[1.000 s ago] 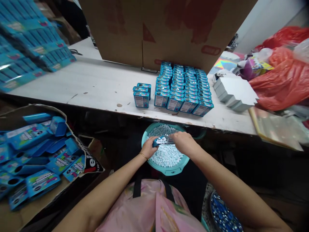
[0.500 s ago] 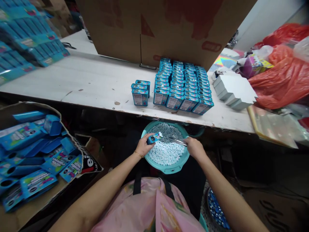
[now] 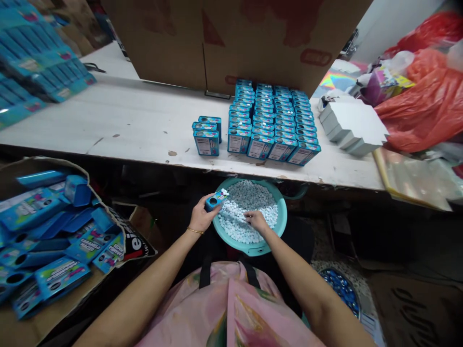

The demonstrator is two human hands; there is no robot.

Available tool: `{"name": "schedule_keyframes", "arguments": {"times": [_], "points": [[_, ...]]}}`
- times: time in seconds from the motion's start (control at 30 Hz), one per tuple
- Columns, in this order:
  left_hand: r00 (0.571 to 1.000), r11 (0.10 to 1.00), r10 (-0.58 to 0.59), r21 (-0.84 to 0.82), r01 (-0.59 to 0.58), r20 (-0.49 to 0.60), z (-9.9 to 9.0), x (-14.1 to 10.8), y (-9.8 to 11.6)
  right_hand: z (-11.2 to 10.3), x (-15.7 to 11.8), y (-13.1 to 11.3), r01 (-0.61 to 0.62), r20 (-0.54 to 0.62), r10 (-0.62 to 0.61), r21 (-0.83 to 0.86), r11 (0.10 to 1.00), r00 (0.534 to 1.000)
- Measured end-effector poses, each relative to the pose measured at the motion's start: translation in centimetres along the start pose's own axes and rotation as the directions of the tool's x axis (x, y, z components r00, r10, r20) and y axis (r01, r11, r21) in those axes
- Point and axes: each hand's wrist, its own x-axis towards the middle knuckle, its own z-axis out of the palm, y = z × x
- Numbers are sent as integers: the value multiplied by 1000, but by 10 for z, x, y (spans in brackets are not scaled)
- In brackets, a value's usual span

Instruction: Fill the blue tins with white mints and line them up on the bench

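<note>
My left hand [image 3: 202,214] is closed around a small blue candy box [image 3: 213,201], held tilted over the left rim of a turquoise basin [image 3: 283,221]. White candies show at the box's upper right end. Small, round, pale candies [image 3: 265,195] fill the basin. Over them my right hand [image 3: 256,220] is closed on a metal scoop, whose handle is mostly hidden by the fingers. White candies lie around its front part, close below the box.
On the white table [image 3: 144,120] stand rows of filled blue boxes [image 3: 273,120] and a few separate ones [image 3: 207,140]. A large cardboard box [image 3: 173,43] stands behind. A bag of empty blue boxes [image 3: 47,212] is at left; white cartons [image 3: 352,125] and red plastic bags [image 3: 412,106] lie right.
My right hand has moved left across the basin with the scoop, towards the box. My left hand has shifted slightly left with the box. The view has turned a little.
</note>
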Motion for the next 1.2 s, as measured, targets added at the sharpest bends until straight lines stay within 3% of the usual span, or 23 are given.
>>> {"name": "schedule_keyframes", "arguments": {"times": [0.13, 0.23, 0.37, 0.43, 0.6, 0.8, 1.07, 1.2], "points": [[1000, 1000, 8, -16, -8, -7, 4, 2, -3, -43, -15, 7, 0, -9, 1, 121, 993, 1000], [999, 999, 33, -2, -33, 3, 12, 3, -4, -83, -33, -2, 85, -40, -79, 190, 978, 996], [989, 992, 125, 24, -128, 77, 26, 0, 1, -123, -50, -32, 227, -6, -227, -34, 973, 974], [979, 984, 171, 27, -175, 114, 33, -2, 4, -133, -56, -51, 232, 53, -226, -223, 947, 973], [957, 971, 230, 21, -237, 174, 45, -8, 9, -139, -66, -98, 155, 94, -123, -605, 781, 988], [954, 968, 243, 17, -250, 175, 45, -9, 6, -141, -71, -126, 175, 120, -128, -723, 668, 984], [935, 953, 301, -18, -303, 186, 47, -8, 2, -144, -87, -122, 156, 96, -126, -736, 659, 987], [947, 956, 292, -14, -292, 135, 40, -5, 3, -149, -90, -96, 137, 48, -145, -707, 694, 988]]}}
